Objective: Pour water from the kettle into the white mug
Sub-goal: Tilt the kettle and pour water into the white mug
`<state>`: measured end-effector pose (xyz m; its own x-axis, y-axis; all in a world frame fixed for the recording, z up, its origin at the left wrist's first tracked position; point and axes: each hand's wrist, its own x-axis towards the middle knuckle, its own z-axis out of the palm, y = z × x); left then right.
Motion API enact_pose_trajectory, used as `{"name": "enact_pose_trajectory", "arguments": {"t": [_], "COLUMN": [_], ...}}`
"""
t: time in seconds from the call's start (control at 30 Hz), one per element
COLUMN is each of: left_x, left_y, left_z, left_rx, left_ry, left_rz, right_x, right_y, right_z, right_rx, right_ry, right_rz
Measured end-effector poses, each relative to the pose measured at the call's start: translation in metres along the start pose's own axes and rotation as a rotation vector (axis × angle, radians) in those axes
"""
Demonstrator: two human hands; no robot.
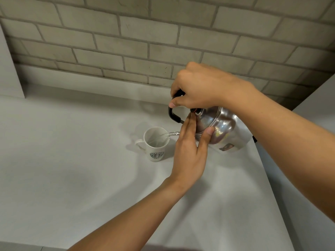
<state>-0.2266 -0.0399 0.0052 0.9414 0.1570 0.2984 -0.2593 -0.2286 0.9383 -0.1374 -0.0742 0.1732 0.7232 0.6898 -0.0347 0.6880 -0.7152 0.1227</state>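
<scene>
Steel, shiny and round-bodied, the kettle [224, 127] hangs tilted above the pale grey countertop [72, 160], its black handle gripped in the closed right hand [201, 87]. Flat and open, the left hand [190, 147] presses its lid. Water streams into the white ceramic mug [155, 144] standing just left of both hands.

A pale grey desk [72, 160] runs up to a brick wall [126, 42]. A white mug [156, 144] stands upright on it.
</scene>
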Motion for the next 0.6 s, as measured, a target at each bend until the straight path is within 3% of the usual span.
{"name": "enact_pose_trajectory", "arguments": {"t": [0.6], "left_x": [0.002], "left_y": [-0.004], "left_z": [-0.002], "left_rx": [-0.059], "left_ry": [0.0], "left_rz": [0.006], "right_x": [0.013], "right_y": [-0.004], "right_z": [0.005], "right_rx": [-0.023], "right_ry": [-0.024], "right_rz": [-0.024]}}
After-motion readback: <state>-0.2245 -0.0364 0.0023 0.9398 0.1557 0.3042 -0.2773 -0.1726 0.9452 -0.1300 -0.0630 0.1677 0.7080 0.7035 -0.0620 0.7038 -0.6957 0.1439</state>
